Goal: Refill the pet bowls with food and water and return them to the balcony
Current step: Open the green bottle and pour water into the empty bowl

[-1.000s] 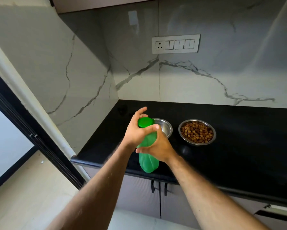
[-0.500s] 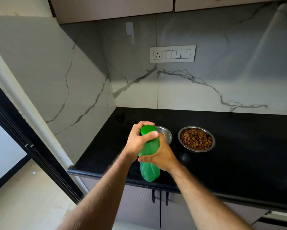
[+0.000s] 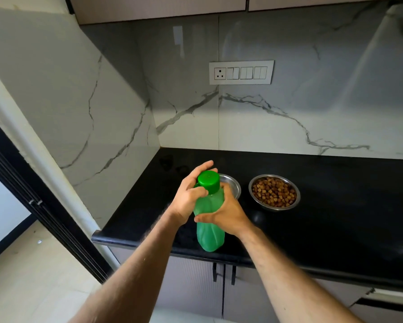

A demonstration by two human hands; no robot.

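A green plastic bottle stands upright near the front edge of the black counter. My right hand wraps around the bottle's middle. My left hand curls around the dark green cap, thumb and fingers on its sides. Behind the bottle sits a steel bowl, mostly hidden by the bottle and my hands, so its contents cannot be seen. To its right a second steel bowl holds brown kibble.
Marble-look walls close the counter at the back and left. A switch plate with a socket is on the back wall. Cabinet doors with black handles lie under the counter. A dark-framed doorway opens at the left.
My left hand has shifted its grip on the cap, fingers closing then spreading again. The bottle stays in place. The camera has tilted up slightly.
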